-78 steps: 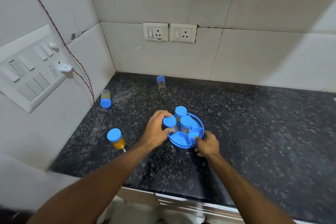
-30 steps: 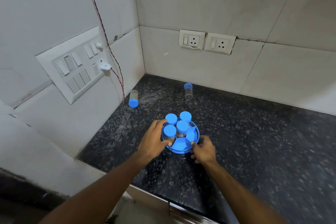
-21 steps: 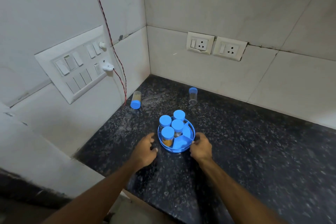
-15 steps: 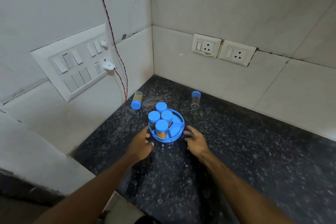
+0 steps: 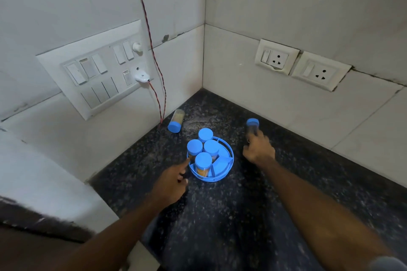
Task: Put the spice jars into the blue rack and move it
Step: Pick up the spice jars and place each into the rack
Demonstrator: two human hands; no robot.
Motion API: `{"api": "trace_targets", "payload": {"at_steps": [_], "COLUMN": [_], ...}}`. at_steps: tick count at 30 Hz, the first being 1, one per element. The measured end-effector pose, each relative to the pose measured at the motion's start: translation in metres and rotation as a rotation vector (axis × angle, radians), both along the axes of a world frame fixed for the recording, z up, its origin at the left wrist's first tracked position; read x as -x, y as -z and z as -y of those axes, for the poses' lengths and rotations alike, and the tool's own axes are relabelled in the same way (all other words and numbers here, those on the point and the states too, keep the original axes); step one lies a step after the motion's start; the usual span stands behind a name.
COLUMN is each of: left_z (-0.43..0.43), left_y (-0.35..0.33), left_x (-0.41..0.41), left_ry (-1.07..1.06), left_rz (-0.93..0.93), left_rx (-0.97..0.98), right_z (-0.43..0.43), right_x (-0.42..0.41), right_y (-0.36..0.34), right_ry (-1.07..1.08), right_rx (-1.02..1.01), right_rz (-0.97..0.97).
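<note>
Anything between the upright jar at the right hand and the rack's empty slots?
Nothing visible. The right hand is at the upright jar, and bare counter separates it from the blue rack, whose right-side compartments face it empty.

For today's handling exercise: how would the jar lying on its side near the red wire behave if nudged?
The lying jar looks cylindrical, so it would probably roll. It seems small and part-filled, likely light. Its smooth clear wall may be slippery on the countertop.

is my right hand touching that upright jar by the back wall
Cannot tell. In the head view the right hand reaches the upright jar, fingers overlapping its base, but motion blur hides any contact.
</note>
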State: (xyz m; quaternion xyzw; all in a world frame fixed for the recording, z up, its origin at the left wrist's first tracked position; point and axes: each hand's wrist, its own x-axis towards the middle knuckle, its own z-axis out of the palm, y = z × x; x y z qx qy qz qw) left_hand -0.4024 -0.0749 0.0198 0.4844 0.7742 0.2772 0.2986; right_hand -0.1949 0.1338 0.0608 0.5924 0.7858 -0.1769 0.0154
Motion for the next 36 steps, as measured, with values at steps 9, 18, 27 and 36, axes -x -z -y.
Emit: {"api": "trace_targets", "payload": {"at_steps": [9, 18, 27, 36], "left_z": [0.0, 0.008, 0.015, 0.008], "left_y": [0.002, 0.002, 0.007, 0.006], "left_x": [-0.005, -0.012, -0.013, -0.005], "left_ry": [-0.022, 0.064, 0.133, 0.163], "left_rz": [-0.04, -0.109, -0.146, -0.095], "left_rx": [0.001, 0.058, 0.062, 0.113], "right_z": [0.03, 0.045, 0.06, 0.06], "right_x": [-0.011, 0.019, 0.029, 0.031], "right_y": [0.002, -0.013, 0.016, 0.026], "right_ry": [-0.022, 0.185, -0.01, 0.274], "right_rx": [0.055, -0.132, -0.091, 0.041], "right_rz": [-0.018, -0.765, -0.721, -0.514]}}
